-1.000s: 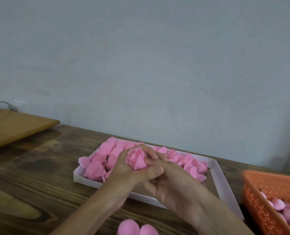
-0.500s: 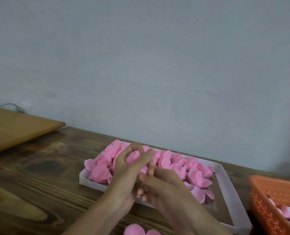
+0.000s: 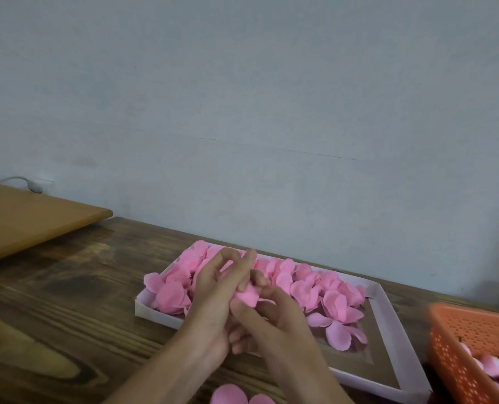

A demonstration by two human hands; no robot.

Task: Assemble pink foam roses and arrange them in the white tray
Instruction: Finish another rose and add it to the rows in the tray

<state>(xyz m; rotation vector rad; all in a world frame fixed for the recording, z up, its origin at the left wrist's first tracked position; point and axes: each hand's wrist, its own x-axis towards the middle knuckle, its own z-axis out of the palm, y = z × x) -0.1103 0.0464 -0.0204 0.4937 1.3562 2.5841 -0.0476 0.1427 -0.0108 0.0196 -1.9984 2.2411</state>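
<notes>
A pink foam rose (image 3: 247,295) sits between my two hands above the near left part of the white tray (image 3: 386,313). My left hand (image 3: 213,298) curls round it from the left, fingers raised over its top. My right hand (image 3: 274,313) holds it from the right and below, mostly hiding it. The tray's left and back parts hold several pink roses (image 3: 334,298). Loose petals (image 3: 338,335) lie toward its bare right end.
An orange perforated basket (image 3: 458,354) with pink buds stands at the right edge. Two pink petals (image 3: 231,395) lie on the dark wooden table near the bottom. A lighter wooden board (image 3: 32,220) is at the far left, a grey wall behind.
The rose was plainly visible in my fingers; now both hands close over it and hide most of it. The camera has tilted, shifting the tray and basket slightly right.
</notes>
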